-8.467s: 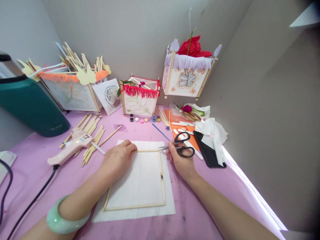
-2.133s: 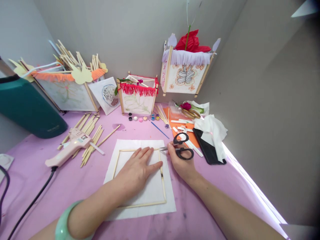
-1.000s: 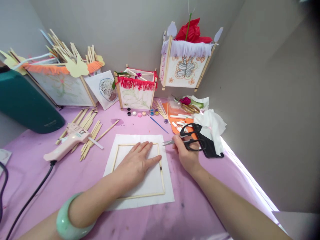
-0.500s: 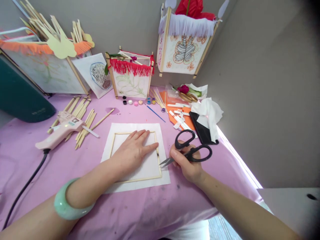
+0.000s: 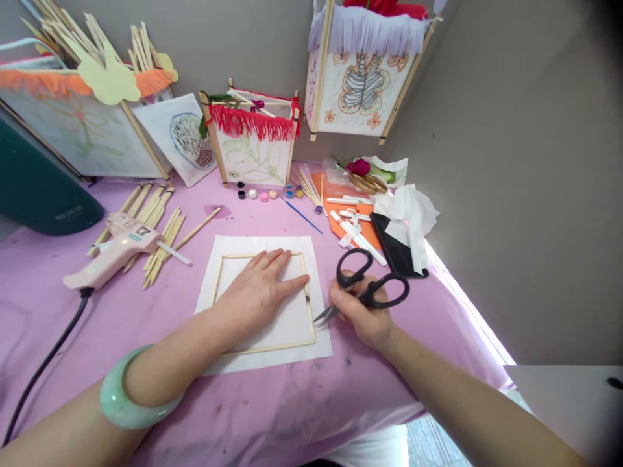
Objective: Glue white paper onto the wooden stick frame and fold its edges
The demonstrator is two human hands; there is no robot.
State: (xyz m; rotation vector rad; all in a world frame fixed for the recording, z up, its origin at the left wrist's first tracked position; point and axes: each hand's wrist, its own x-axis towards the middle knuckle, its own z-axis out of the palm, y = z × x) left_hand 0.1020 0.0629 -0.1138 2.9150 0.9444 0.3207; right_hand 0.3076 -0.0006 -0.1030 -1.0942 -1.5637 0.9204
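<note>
A square frame of thin wooden sticks (image 5: 263,348) lies on a white sheet (image 5: 322,347) on the purple cloth. My left hand (image 5: 257,292) rests flat over the frame with its fingers spread, fingertips at the top and right sticks. In my right hand (image 5: 363,314) are black-handled scissors (image 5: 384,292), gripped around the blade end below the finger loops. Their tips touch or hover just over the sheet beside the frame's right stick; which of the two I cannot tell.
A pink glue gun (image 5: 117,250) lies at the left near loose wooden sticks (image 5: 165,243). Paint pots (image 5: 264,196), a blue brush (image 5: 302,216), white markers (image 5: 357,239) and a black phone (image 5: 396,250) lie beyond. Decorated lanterns (image 5: 256,152) stand along the wall.
The view has shifted slightly. Both hands hold nearly the same pose, and the scissors remain beside the frame's right stick.
</note>
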